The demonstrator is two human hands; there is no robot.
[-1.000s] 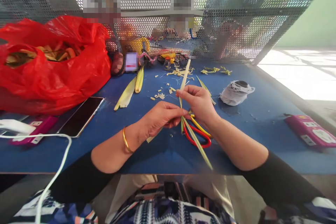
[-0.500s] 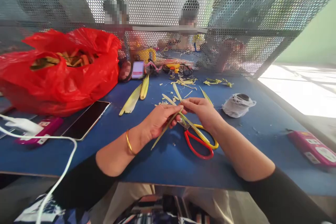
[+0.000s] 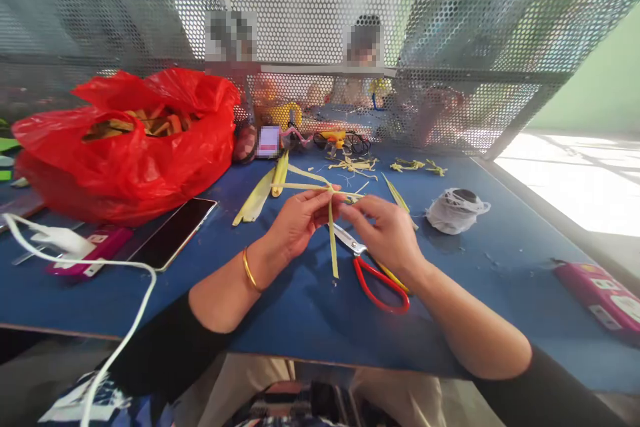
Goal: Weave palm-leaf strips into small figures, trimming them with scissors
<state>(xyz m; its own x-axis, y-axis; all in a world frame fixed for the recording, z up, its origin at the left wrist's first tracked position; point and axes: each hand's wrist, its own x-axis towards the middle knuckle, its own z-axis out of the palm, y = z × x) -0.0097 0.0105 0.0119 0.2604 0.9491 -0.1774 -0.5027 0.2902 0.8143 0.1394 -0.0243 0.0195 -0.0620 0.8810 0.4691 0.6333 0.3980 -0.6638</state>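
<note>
My left hand point(image 3: 301, 219) pinches the crossing point of several pale green-yellow husk strips point(image 3: 333, 240), which fan out to the left, right and toward me. Close beside it, my right hand point(image 3: 389, 230) has its fingers curled at the right-hand end of the strips; the fingertips are partly hidden. Beneath the hands, scissors point(image 3: 367, 267) with one red and one yellow handle lie on the blue table, the yellow loop mostly covered by my right hand. Further left, wider husk pieces point(image 3: 256, 197) rest flat.
A red plastic bag point(image 3: 125, 173) of dried strips fills the left, with a phone point(image 3: 175, 233) and a white cable point(image 3: 135, 320) nearer me. To the right are a wrapped thread spool point(image 3: 457, 211) and a magenta box point(image 3: 600, 293). A perforated metal screen point(image 3: 310, 7) stands behind, people beyond.
The husk strips have turned in my hands: one now hangs toward me and two point left. My right hand has shifted slightly right and nearer. The view has tilted up a little.
</note>
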